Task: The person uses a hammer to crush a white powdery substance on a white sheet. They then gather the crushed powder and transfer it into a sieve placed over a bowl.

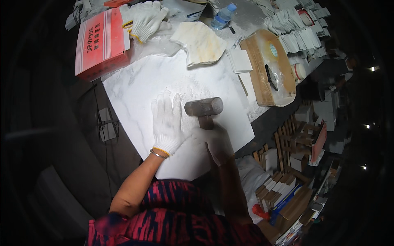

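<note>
My left hand point(167, 123), in a white knitted glove with a yellow edge, lies flat with its fingers stretched out on a white, grey-veined stone slab point(127, 86). To its right, my gloved right hand point(215, 141) is closed round the handle of a hammer point(204, 106). The hammer's thick, blunt head is over the slab; blur hides whether it touches. White crumbs and dust point(186, 88) lie on the slab beyond my left fingertips. A rough-edged piece of cream stone point(200, 43) rests at the slab's far edge.
A red and white carton point(102, 45) stands far left, with spare gloves point(147, 20) beside it. Far right are white tiles point(239, 60), a cardboard tray point(256, 74) and stacked tile pieces point(299, 39). A water bottle point(223, 17) stands at the back. Boxes point(275, 188) sit lower right.
</note>
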